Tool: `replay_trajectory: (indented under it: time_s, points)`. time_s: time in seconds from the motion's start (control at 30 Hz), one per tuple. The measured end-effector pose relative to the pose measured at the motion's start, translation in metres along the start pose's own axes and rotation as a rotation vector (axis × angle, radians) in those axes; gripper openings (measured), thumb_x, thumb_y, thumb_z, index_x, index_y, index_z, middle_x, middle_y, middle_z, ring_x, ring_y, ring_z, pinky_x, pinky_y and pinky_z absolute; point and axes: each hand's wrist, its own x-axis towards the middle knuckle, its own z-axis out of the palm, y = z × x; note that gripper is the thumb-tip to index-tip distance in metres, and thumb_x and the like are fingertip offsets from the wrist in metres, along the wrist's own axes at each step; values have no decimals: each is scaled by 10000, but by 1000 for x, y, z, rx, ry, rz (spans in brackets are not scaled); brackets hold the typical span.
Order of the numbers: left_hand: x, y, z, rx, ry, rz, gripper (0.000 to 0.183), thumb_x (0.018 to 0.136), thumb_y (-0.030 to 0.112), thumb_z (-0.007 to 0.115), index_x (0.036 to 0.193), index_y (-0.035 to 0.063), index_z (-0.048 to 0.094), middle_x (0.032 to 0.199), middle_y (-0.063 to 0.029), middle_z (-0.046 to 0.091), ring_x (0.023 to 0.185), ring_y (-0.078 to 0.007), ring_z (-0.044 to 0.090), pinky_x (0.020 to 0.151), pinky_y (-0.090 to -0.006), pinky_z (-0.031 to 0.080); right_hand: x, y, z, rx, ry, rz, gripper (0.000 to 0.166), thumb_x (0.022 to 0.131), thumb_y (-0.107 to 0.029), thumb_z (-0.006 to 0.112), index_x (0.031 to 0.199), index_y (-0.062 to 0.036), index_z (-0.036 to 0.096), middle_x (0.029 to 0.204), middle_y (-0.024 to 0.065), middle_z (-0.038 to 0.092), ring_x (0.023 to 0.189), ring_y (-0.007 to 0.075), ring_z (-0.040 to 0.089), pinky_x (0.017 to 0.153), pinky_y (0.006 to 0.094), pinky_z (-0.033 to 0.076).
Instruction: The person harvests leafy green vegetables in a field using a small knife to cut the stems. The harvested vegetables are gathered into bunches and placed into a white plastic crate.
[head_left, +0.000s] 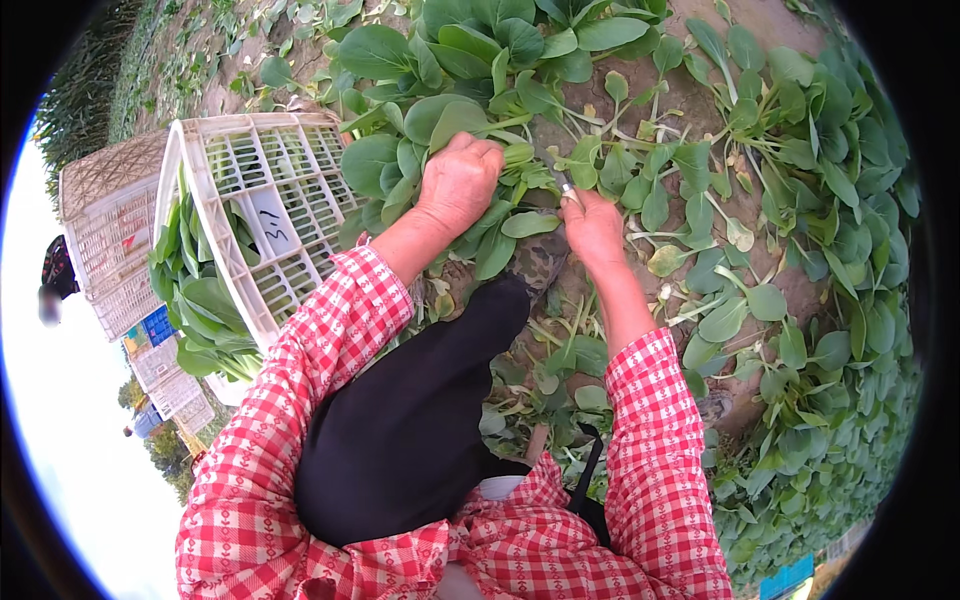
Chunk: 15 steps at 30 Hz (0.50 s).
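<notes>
My left hand (461, 180) is closed around a head of leafy greens that looks like bok choy (519, 155), its pale stem base pointing to the right. In my right hand (594, 229) is the handle of a knife (568, 186), with its metal blade reaching up towards the stem base. Leaves partly hide the blade, so I cannot tell whether it touches the stems. Broad green leaves (375, 161) spread on the left side of my left hand. Below the hands, a camouflage-patterned shoe or cloth (538, 262) shows past my dark trouser leg (420, 405).
A white slatted plastic crate (259, 202) filled with greens stands close on the left and bears handwriting. Stacked crates (112, 232) and a distant person (146, 418) are beyond it. Cut greens (517, 41) lie ahead; trimmed leaves (667, 259) litter the soil. Growing plants (847, 300) cover the right.
</notes>
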Motion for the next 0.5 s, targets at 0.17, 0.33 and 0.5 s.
replay_trajectory:
  time_s: [0.17, 0.33, 0.5]
  points:
    - [3, 3, 1, 7, 16, -19, 102, 670, 65, 613, 769, 88, 612, 806, -36, 641, 778, -235, 599, 656, -328, 528, 8, -11, 1, -105, 10, -19, 260, 881, -278, 562, 965, -53, 663, 911, 230, 658, 904, 427, 615, 801, 489, 482]
    - [2, 5, -4, -26, 16, -31, 81, 700, 59, 637, 771, 93, 615, 796, -39, 642, 771, -240, 595, 663, -336, 524, -4, -9, -3, -12, -48, 62, 245, 883, -279, 560, 981, -79, 663, 913, 220, 657, 903, 426, 609, 804, 486, 473]
    - [13, 12, -11, -128, 48, -72, 137, 700, 70, 703, 811, 88, 624, 831, -42, 663, 802, -250, 604, 706, -350, 520, -13, 1, -11, 82, 42, 26, 251, 877, -264, 587, 1002, -54, 645, 873, 216, 653, 838, 387, 625, 767, 446, 486]
